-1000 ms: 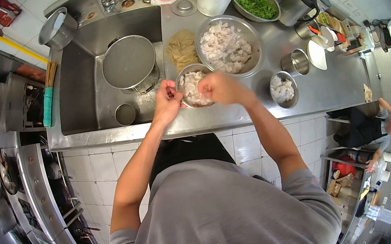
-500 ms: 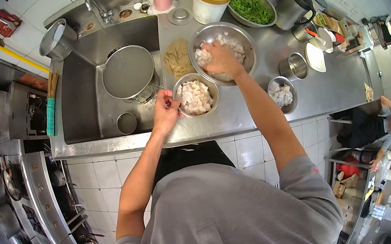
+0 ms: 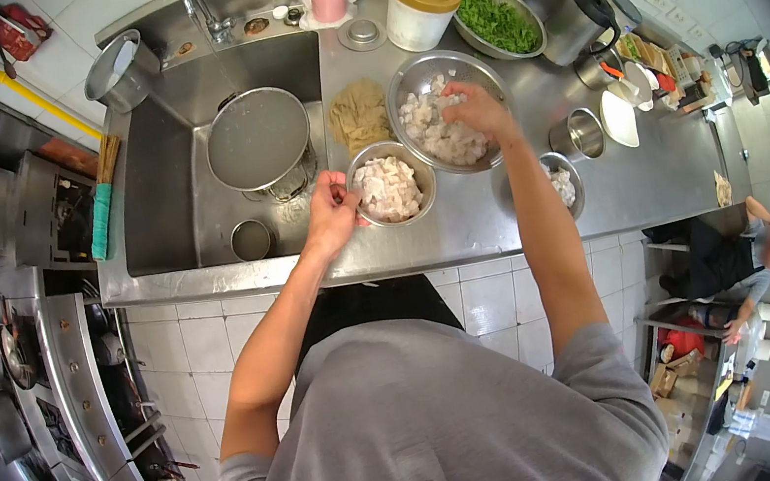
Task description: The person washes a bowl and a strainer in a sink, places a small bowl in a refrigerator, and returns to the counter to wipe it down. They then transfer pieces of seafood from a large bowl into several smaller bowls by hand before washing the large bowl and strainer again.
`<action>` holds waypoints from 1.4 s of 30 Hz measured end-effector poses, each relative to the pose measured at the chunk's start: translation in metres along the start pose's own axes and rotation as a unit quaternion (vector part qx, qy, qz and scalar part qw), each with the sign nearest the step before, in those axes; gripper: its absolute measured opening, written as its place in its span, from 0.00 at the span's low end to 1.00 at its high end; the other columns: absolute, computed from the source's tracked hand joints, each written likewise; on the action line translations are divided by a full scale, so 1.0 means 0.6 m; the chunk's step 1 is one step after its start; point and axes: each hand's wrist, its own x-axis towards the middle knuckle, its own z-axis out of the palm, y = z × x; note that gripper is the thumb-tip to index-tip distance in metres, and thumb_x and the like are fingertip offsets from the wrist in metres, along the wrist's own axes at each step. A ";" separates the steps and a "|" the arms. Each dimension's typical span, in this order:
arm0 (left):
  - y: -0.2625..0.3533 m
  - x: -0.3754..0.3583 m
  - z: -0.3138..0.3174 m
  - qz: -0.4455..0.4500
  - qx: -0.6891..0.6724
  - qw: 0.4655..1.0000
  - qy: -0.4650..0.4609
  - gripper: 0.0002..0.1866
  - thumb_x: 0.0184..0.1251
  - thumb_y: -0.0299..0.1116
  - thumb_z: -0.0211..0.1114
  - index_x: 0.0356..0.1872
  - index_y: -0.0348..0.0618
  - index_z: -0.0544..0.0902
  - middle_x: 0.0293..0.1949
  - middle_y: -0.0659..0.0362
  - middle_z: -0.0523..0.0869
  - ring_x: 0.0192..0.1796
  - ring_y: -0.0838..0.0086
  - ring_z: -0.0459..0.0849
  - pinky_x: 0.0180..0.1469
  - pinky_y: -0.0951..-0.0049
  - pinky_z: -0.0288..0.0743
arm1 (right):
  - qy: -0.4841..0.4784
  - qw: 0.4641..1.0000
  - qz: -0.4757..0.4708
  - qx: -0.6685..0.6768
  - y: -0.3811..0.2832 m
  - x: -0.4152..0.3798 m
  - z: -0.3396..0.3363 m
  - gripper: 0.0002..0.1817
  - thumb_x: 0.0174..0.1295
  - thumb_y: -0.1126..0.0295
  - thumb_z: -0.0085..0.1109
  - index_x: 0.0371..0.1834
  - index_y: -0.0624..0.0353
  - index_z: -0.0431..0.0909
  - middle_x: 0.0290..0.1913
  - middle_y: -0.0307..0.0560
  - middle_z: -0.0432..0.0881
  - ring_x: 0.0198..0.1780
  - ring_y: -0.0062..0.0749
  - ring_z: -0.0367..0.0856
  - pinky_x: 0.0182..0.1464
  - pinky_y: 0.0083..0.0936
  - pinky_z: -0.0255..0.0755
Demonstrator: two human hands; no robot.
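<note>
My left hand (image 3: 334, 216) grips the left rim of a small metal bowl (image 3: 429, 196), its fingers bent against the edge. Diced pale raw pieces (image 3: 388, 190), like meat or seafood, fill that bowl. Behind it to the right stands a wide perforated colander (image 3: 497, 74) with more whitish pieces (image 3: 441, 133) inside. My right hand (image 3: 483, 113) is over the colander's right half, fingers curled at the pieces; what they hold I cannot make out. A second small bowl (image 3: 578, 202) of white pieces sits partly behind my right forearm.
Left of the bowls is a sink (image 3: 158, 175) with a large round strainer (image 3: 259, 140) and a small cup (image 3: 252, 240). A tan cloth (image 3: 358, 115), a gold-lidded tub (image 3: 420, 21), a bowl of chopped greens (image 3: 496, 20) and a metal pot (image 3: 578, 134) surround the colander. Another person (image 3: 730, 249) is at far right.
My right hand has drawn back toward the colander's right side, its fingers now more curled, uncovering the pieces. My left hand stays at the small bowl. The view has shifted slightly.
</note>
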 end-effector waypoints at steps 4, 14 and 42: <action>-0.003 0.005 -0.001 0.006 0.003 1.000 -0.006 0.13 0.70 0.23 0.62 0.49 0.43 0.67 0.31 0.61 0.74 0.25 0.79 0.76 0.25 0.75 0.83 | 0.049 0.997 -0.021 -0.047 -0.027 -0.015 -0.013 0.16 0.47 0.74 0.66 0.42 0.53 0.78 0.26 0.31 0.76 0.25 0.15 0.68 0.26 0.18 0.61; 0.001 0.000 -0.004 -0.005 -0.016 1.000 -0.019 0.14 0.70 0.24 0.63 0.49 0.42 0.67 0.32 0.61 0.74 0.26 0.78 0.77 0.27 0.72 0.84 | -0.105 0.986 -0.125 -0.040 -0.133 -0.131 0.112 0.11 0.57 0.74 0.68 0.42 0.56 0.80 0.30 0.30 0.77 0.31 0.13 0.72 0.31 0.18 0.67; 0.000 -0.007 0.001 -0.006 0.012 1.000 -0.020 0.13 0.72 0.23 0.61 0.48 0.47 0.66 0.35 0.61 0.74 0.30 0.77 0.79 0.29 0.73 0.85 | 0.102 0.943 -0.193 -0.250 -0.060 -0.081 0.049 0.20 0.59 0.61 0.68 0.52 0.58 0.81 0.55 0.53 0.83 0.57 0.48 0.81 0.57 0.39 0.75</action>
